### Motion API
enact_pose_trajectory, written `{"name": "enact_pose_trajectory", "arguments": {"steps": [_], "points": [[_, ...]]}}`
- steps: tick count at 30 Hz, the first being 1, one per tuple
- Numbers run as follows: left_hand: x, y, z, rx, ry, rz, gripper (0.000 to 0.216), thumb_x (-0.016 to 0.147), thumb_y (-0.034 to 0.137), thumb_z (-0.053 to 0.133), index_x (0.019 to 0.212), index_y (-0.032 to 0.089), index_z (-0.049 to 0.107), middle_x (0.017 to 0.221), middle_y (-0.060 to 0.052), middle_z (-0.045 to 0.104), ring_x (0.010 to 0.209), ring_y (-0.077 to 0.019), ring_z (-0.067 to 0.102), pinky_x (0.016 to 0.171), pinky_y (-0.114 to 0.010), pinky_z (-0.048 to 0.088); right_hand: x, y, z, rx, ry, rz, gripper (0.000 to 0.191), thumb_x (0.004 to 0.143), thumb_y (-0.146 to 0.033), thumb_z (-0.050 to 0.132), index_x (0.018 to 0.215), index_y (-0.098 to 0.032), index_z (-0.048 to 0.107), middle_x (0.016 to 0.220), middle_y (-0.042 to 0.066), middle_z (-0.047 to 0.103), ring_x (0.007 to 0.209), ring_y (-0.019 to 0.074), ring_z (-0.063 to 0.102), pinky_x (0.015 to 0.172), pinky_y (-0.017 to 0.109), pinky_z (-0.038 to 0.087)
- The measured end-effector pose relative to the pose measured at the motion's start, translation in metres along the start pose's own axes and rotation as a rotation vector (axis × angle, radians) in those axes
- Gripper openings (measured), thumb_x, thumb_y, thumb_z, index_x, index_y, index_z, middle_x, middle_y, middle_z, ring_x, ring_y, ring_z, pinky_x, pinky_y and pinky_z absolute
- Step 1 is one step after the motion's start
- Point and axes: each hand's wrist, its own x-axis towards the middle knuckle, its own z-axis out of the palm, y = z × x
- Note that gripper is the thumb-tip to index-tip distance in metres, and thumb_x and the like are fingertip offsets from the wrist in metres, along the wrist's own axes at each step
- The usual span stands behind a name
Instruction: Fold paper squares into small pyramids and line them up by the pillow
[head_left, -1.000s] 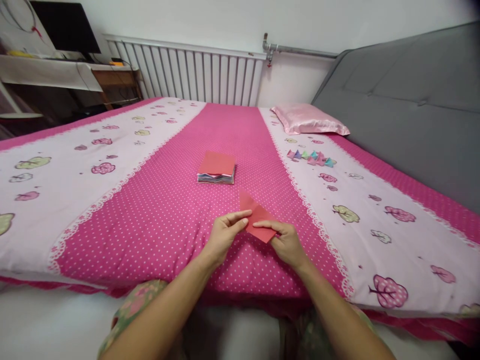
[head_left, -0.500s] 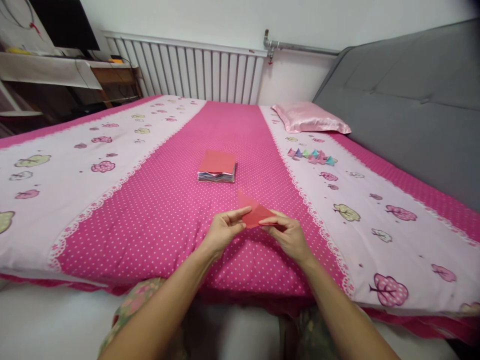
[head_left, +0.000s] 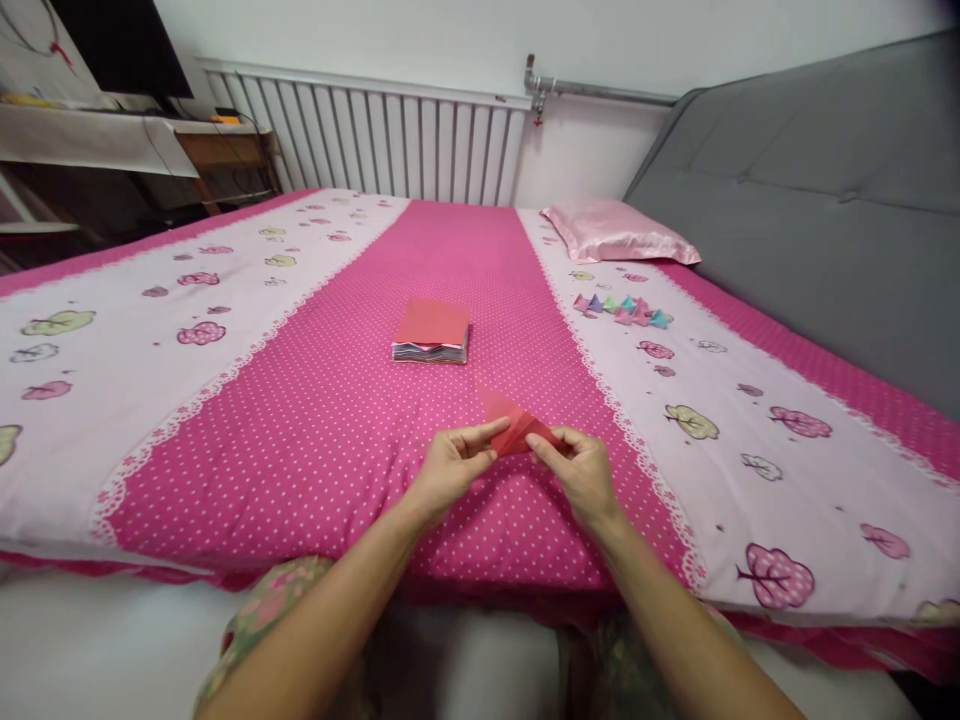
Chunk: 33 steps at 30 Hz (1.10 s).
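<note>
The left hand (head_left: 448, 468) and the right hand (head_left: 586, 478) meet low in the middle of the view, over the near edge of the bed. Each is closed in a pinch on the same red paper (head_left: 516, 428). The left thumb and forefinger grip its near-left edge. The right thumb and forefinger grip its near-right corner, with the other fingers curled loosely under. The paper is folded along a crease and held just above the bedspread (head_left: 322, 430). Its free flap slants up and away toward 11 o'clock from the fingertips. Both bare forearms run down to 6 o'clock, over a lap in flowered cloth.

At 11 o'clock from the hands, and well apart from them, a stack of paper squares (head_left: 431, 330) lies on the dotted pink centre strip of the bedspread. Its top sheet is red, and paler edges show along its side. At 1 o'clock, on the pale tree-patterned strip, a row of small folded paper pieces (head_left: 621, 312) in pink, blue and green lies close together. Beyond them, at 1 o'clock, a shiny pink pillow (head_left: 619, 232) rests near the grey padded headboard (head_left: 810, 200), which fills the 2 to 3 o'clock side.

Across the far side at 12 o'clock a white radiator (head_left: 375, 135) stands against the wall, with a metal pipe (head_left: 600, 95) leading off its upper right end. At 10 o'clock a wooden desk (head_left: 221, 150) stands by the radiator, with a dark screen (head_left: 120, 45) above it in the corner.
</note>
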Motion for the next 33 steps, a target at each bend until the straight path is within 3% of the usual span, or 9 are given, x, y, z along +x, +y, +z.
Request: {"name": "enact_pose_trajectory", "arguments": {"steps": [4, 12, 28, 33], "points": [[-0.0008, -0.001, 0.0009, 0.01, 0.009, -0.018, 0.036, 0.065, 0.02, 0.072, 0.101, 0.022, 0.069, 0.099, -0.007, 0.07, 0.082, -0.0182, 0.064, 0.067, -0.025, 0.047, -0.0006, 0.0024, 0.0014, 0.036, 0.033, 0.056, 0.026, 0.069, -0.039, 0.069, 0.062, -0.014, 0.063, 0.056, 0.001, 0.061, 0.05, 0.0116, 0.052, 0.051, 0.024, 0.041], [0.0019, -0.0073, 0.0081, -0.096, 0.073, -0.01, 0.045, 0.054, 0.015, 0.08, 0.097, 0.019, 0.07, 0.095, -0.008, 0.071, 0.083, -0.019, 0.065, 0.078, -0.031, 0.05, -0.0019, 0.0029, 0.0048, 0.057, 0.082, 0.076, 0.029, 0.066, -0.04, 0.071, 0.061, -0.015, 0.058, 0.053, -0.001, 0.059, 0.047, 0.011, 0.052, 0.048, 0.023, 0.042], [0.0038, -0.0069, 0.0081, -0.165, 0.139, -0.004, 0.043, 0.054, 0.013, 0.08, 0.096, 0.017, 0.07, 0.095, -0.01, 0.071, 0.084, -0.0196, 0.066, 0.079, -0.031, 0.051, -0.0038, -0.0005, 0.0084, 0.285, 0.087, 0.162, 0.03, 0.068, -0.039, 0.07, 0.07, -0.018, 0.049, 0.055, -0.002, 0.062, 0.039, 0.0091, 0.055, 0.034, 0.017, 0.037], [0.004, -0.006, 0.0073, -0.127, 0.143, -0.004, 0.044, 0.055, 0.015, 0.079, 0.098, 0.018, 0.07, 0.097, -0.009, 0.071, 0.083, -0.0189, 0.067, 0.08, -0.03, 0.051, -0.003, 0.001, 0.0082, 0.311, 0.127, 0.137, 0.033, 0.065, -0.036, 0.074, 0.073, -0.019, 0.047, 0.053, -0.005, 0.06, 0.048, 0.0136, 0.063, 0.036, 0.016, 0.04]]}}
